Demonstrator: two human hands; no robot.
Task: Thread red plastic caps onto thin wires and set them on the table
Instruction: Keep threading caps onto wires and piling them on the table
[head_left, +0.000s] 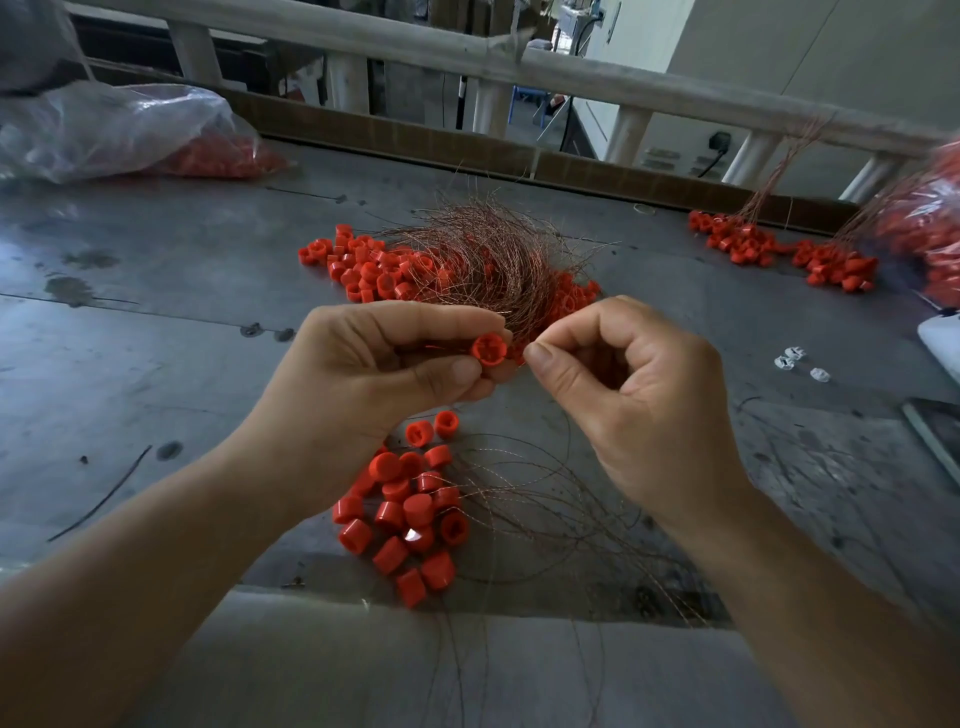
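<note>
Left hand (363, 374): pinches red cap (490, 349), opening turned toward right hand (618, 384), which pinches thin wire (519, 343) for threading; above surface (156, 312).

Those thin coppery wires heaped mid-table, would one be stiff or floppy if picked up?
Probably springy rather than limp: the wires hold long curved arcs. Likely very light, being so thin. They would probably snag each other, since the heap is tangled.
</note>
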